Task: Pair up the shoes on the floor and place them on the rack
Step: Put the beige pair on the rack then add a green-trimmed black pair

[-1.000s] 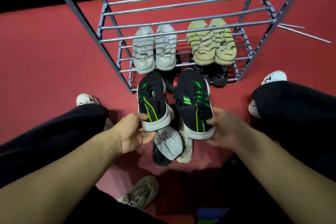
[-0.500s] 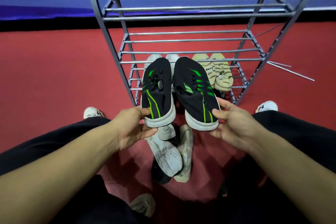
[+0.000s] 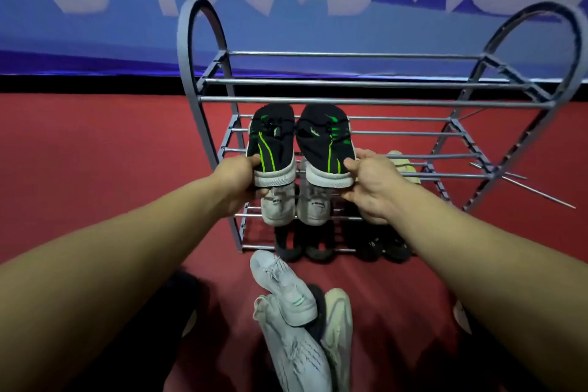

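Note:
I hold a pair of black shoes with green stripes and white soles at the left front of the grey metal rack [image 3: 375,101]. My left hand [image 3: 240,180] grips the heel of the left black shoe [image 3: 270,143]. My right hand [image 3: 370,183] grips the heel of the right black shoe [image 3: 324,143]. Both shoes point toes-first into the second shelf, just under the top bars. A white pair [image 3: 294,205] sits on the shelf below, partly hidden by the held shoes. A beige sandal [image 3: 402,164] shows beside my right hand.
Dark shoes [image 3: 302,247] and black sandals [image 3: 385,247] sit at the rack's bottom. Several pale sneakers [image 3: 286,289] lie piled on the red floor between my arms, one cream shoe [image 3: 337,315] among them. A blue banner wall stands behind the rack. A loose metal rod [image 3: 537,191] lies at right.
Both hands have lifted the black pair up and forward, from low in front of the rack to the second shelf. The view has tilted upward.

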